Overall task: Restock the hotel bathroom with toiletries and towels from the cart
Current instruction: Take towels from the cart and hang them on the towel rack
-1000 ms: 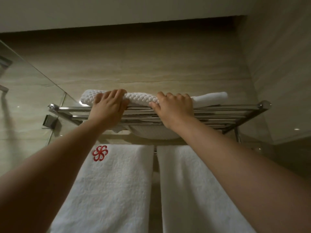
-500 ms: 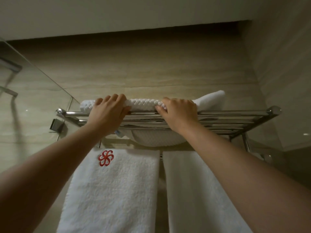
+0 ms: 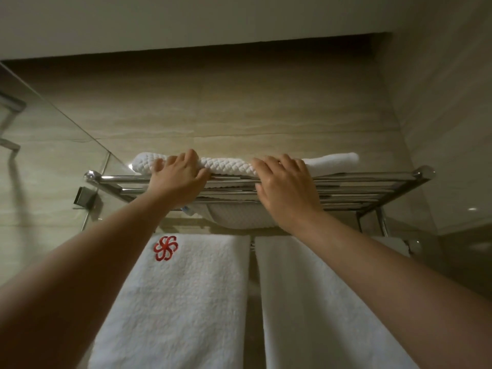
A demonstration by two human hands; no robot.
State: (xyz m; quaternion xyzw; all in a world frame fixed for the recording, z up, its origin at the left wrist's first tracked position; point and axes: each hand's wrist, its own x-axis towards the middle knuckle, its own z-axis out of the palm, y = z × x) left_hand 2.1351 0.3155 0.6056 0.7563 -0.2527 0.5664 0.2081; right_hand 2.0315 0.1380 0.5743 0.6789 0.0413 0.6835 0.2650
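Note:
A folded white towel [image 3: 229,166] with a woven, quilted texture lies on top of the chrome wall rack [image 3: 372,182], high up. My left hand [image 3: 178,179] rests on the towel's left part, fingers curled over its front fold. My right hand [image 3: 285,187] lies flat on its middle, fingers spread over the top. Part of the towel sags between the rack's bars below my hands. Two white towels hang from the rail beneath: the left hanging towel [image 3: 181,302] carries a red flower logo [image 3: 165,248], the right hanging towel [image 3: 319,302] is plain.
A glass shower panel [image 3: 53,145] meets the rack's left end, fixed with a metal clamp [image 3: 85,198]. Beige tiled walls enclose the rack behind and to the right. The ceiling is close above.
The view has tilted so the rack sits lower in frame. My right hand has flattened and spread its fingers on the towel; my left hand stays on the left fold.

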